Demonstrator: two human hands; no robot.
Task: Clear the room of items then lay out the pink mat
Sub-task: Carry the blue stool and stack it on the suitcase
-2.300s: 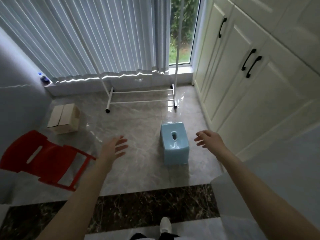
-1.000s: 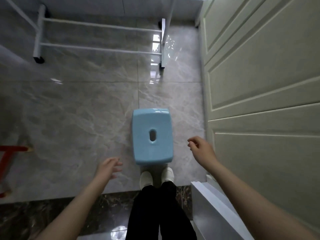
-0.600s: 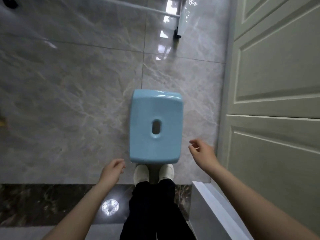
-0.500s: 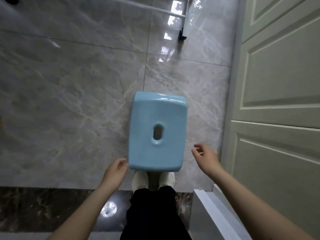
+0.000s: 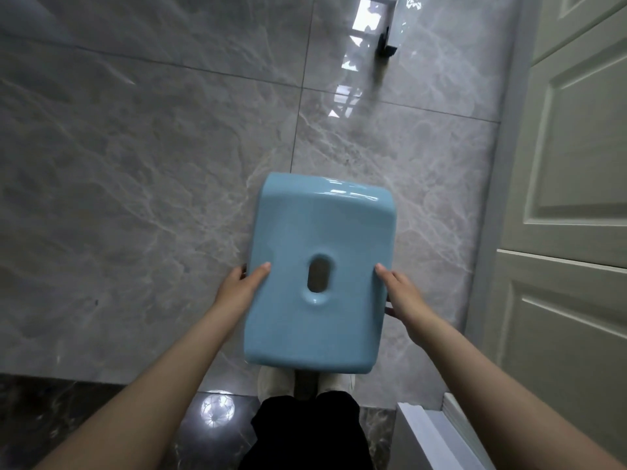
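Glossy light-blue plastic stool with oval seat hole [image 5: 322,239] gripped at both sides, left hand [image 5: 239,286] and right hand [image 5: 400,291] thumbs on top, fingers hidden beneath; white shoes [image 5: 271,381] half-covered below it.

— How much of the blue stool [image 5: 322,273] shows?

— Only its top. The legs lie hidden under the seat, and whether they touch the grey floor [image 5: 135,198] cannot be told.

— And the hands?

— The left hand [image 5: 237,290] shows a thumb on the seat's left edge; its fingers go under the rim, out of sight. The right hand [image 5: 403,293] is the same at the right edge.

— The feet?

— The stool's near edge covers most of the white shoes [image 5: 271,381].

— Anything cut off?

— The white rack foot [image 5: 390,32] by the top edge, the cream cupboard doors [image 5: 570,232] by the right edge, and both forearms by the bottom edge.
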